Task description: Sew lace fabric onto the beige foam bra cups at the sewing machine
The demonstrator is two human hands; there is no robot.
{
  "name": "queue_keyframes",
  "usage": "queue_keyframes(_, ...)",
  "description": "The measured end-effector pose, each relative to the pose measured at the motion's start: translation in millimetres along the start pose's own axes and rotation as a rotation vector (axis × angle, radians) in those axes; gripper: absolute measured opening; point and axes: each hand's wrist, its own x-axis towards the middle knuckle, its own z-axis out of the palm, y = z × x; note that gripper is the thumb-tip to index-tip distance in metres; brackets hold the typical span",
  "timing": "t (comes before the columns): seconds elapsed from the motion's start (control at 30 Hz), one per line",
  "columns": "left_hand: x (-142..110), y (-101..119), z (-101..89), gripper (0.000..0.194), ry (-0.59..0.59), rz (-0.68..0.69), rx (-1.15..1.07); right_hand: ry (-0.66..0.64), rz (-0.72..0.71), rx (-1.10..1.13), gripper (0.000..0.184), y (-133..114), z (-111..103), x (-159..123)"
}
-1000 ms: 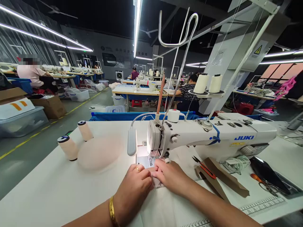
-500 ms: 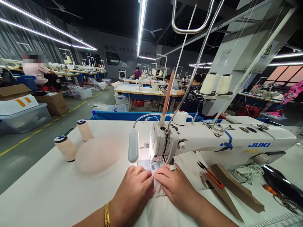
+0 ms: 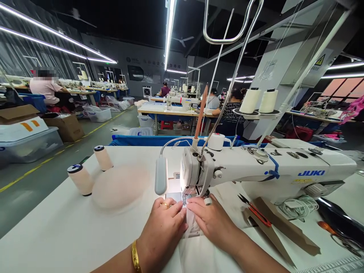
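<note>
Sheer white fabric (image 3: 196, 242) lies under and in front of the needle of a white sewing machine (image 3: 239, 163). My left hand (image 3: 165, 223), with a ring and a gold bangle, pinches its left edge just before the presser foot (image 3: 184, 200). On the other side of the seam, my right hand (image 3: 210, 220) presses its bent fingers onto the same fabric, close beside the foot. Both sets of fingertips nearly meet at the needle plate (image 3: 173, 197). The part of the cloth beneath my palms is hidden.
Two peach thread cones (image 3: 80, 180) and a sheer round beige piece (image 3: 122, 185) are on the left of the table. Red-handled thread snips (image 3: 257, 213) rest on brown card (image 3: 287, 223) at right. A small lamp (image 3: 161, 176) stands left of the needle. Co-workers sit farther back.
The fabric between my fingers has shifted slightly at the foot, and my left wrist has moved a little to the right. Both hands keep their hold; the view has tilted slightly.
</note>
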Motion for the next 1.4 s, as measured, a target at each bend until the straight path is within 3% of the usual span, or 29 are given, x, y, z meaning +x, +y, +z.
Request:
queue_keyframes(0.4,-2,-2,-1.0,0.013,-0.033,-0.016,-0.065,0.020,-0.068,-0.011,0.032,-2,-4,-3)
queue_keyframes(0.5,-2,-2,-0.7,0.015,-0.047,-0.026,-0.069,-0.041,-0.127,0.050,0.010,-10,-16,-8)
queue_keyframes(0.53,-2,-2,-1.0,0.015,-0.054,-0.029,-0.070,-0.073,-0.152,0.086,0.010,-13,-21,-11)
queue_keyframes(0.6,-2,-2,-2.3,0.016,-0.069,-0.028,-0.080,-0.128,-0.187,0.149,0.039,-19,-29,-14)
queue_keyframes(0.63,-2,-3,-3.4,0.018,-0.080,-0.025,-0.090,-0.143,-0.196,0.162,0.041,-21,-32,-15)
queue_keyframes(0.7,-2,-4,-6.1,0.026,-0.108,-0.018,-0.123,-0.147,-0.198,0.164,0.021,-21,-33,-16)
queue_keyframes(0.77,-1,-6,-8.8,0.034,-0.138,-0.032,-0.169,-0.124,-0.186,0.195,0.007,-17,-31,-15)
queue_keyframes(0.87,4,-9,-11.9,0.043,-0.188,-0.099,-0.208,-0.023,-0.077,0.313,0.021,-11,-25,-13)
queue_keyframes(0.97,12,-9,-12.5,0.028,-0.214,-0.159,-0.190,0.095,0.093,0.424,0.035,-7,-22,-10)
queue_keyframes(1.07,17,-9,-9.6,0.005,-0.176,-0.161,-0.190,0.106,0.219,0.565,0.043,-6,-22,-7)
queue_keyframes(1.2,18,-10,-0.7,0.014,-0.062,-0.105,-0.184,0.073,0.274,0.691,0.045,-10,-23,-4)
queue_keyframes(1.4,17,-18,10.7,0.021,0.090,-0.016,-0.136,0.075,0.264,0.692,0.049,-12,-23,-3)
